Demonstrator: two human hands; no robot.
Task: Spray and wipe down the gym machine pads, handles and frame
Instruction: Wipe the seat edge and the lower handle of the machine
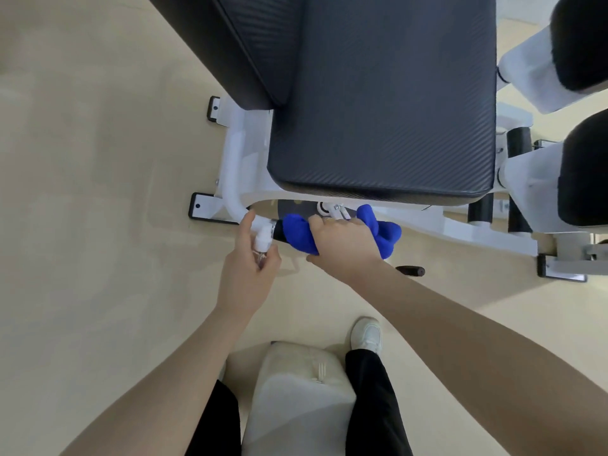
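**Wiping the Handle Beside the Seat**

The big dark seat pad (388,103) is filling the top of the view, and everything here is being placed from it. Just below the seat pad's near edge, a black handle (279,230) is sticking out from a curved white tube (232,179) of the frame. The tube is running down along the seat pad's left side.

The right hand (342,240) is curling its fingers tight around a blue cloth (297,232), and the cloth is wrapping around the handle. More of the cloth is bunching out past the hand, under the seat pad's near edge.

The left hand (248,271) is sitting just left of the cloth, below the seat pad's left corner. Its fingers are curling around a small spray bottle (263,241) with a white top. The top is touching the end of the white tube, and the pointer finger is reaching up along the tube.

A second dark pad (230,44) is leaning at the seat pad's upper left. Round black pads (582,166) on white arms are standing to the right of the seat pad. The white frame's black feet (200,207) are resting on the pale floor (82,192), left of the seat pad.

Well below the seat pad, a white shoe (367,334) and black trouser legs (375,399) are showing, with a cream bag (296,390) hanging between them.
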